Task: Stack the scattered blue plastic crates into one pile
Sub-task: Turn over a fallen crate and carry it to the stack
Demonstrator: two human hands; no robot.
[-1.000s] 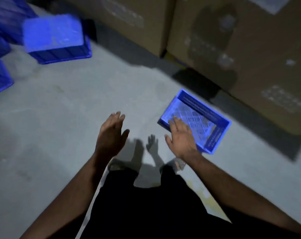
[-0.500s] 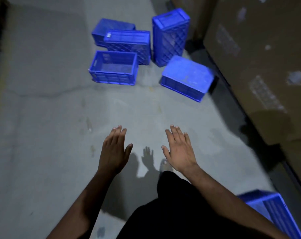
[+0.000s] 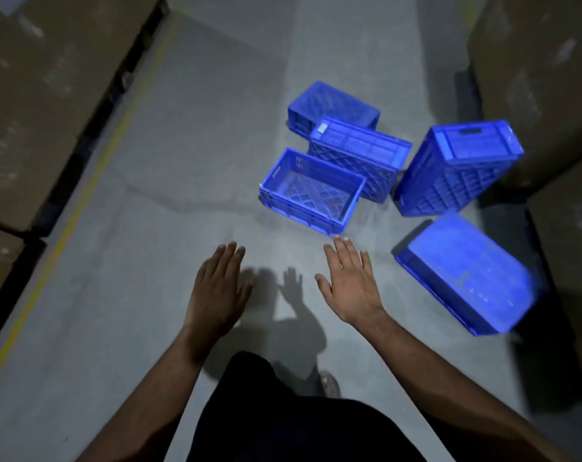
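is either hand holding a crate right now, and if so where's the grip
Nothing is held. The left hand and right hand are both open, fingers straight, above the floor; no grip on the nearest upright crate.

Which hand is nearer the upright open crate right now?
Right. The right hand reaches toward the open crate, its fingertips just short of the near corner. The left hand hovers farther off, over bare floor.
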